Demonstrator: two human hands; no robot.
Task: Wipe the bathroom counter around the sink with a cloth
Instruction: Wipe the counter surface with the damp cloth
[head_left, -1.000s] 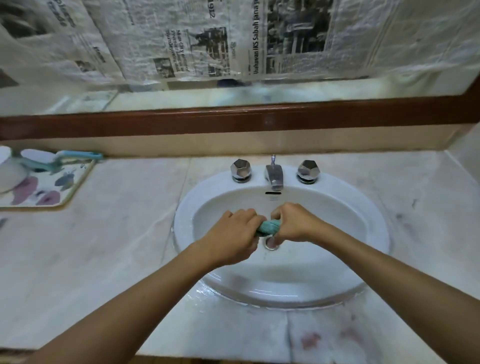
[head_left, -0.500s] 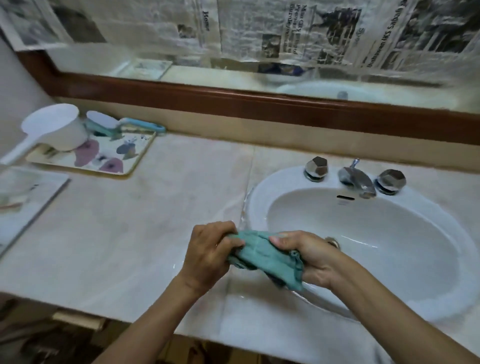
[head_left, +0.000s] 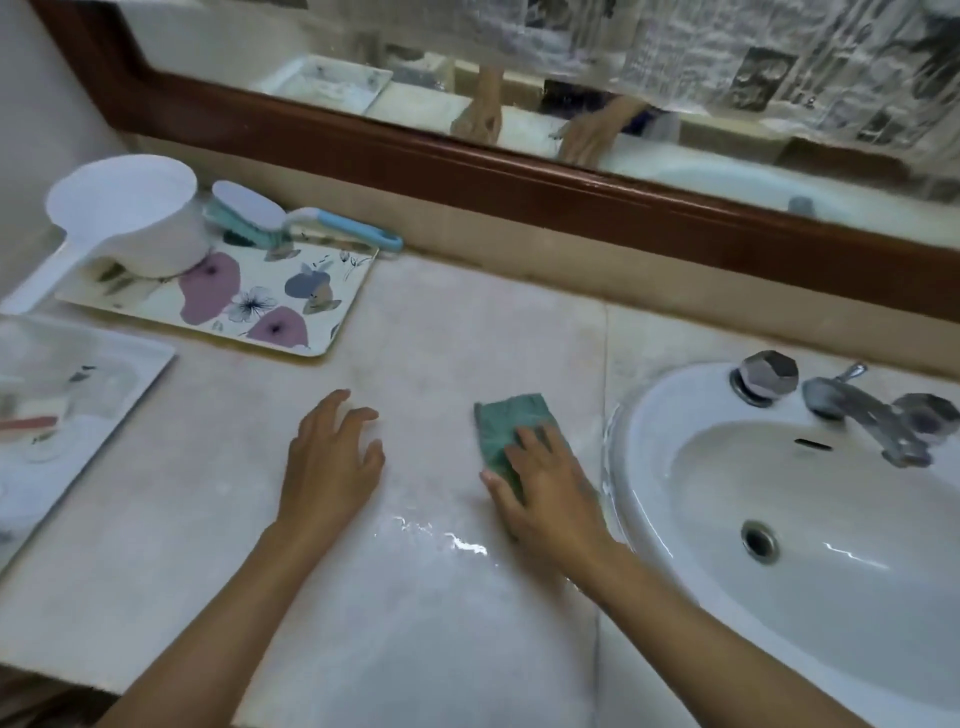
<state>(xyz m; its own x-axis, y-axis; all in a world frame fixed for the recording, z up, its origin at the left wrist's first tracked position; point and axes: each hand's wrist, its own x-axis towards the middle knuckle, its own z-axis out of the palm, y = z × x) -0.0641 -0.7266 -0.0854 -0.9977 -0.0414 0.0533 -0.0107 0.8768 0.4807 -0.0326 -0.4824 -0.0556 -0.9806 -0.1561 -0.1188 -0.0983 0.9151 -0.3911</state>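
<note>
Wiping the table left of the sink, just begun.

My right hand (head_left: 550, 493) presses flat, fingers spread, on the green cloth (head_left: 506, 428) at nine o'clock of the sink (head_left: 639, 467); my left hand (head_left: 332, 457) rests spread and empty beside it. Next, I judge, sweep toward the puddle (head_left: 441, 538) at six o'clock.

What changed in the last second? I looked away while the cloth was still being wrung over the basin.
The teal cloth left the sink and now lies flat on the counter to its left, pressed under the right hand. The left hand let go of it and rests open on the counter. A wet streak shows between the hands. The floral tray, dipper and brush stayed put.
</note>
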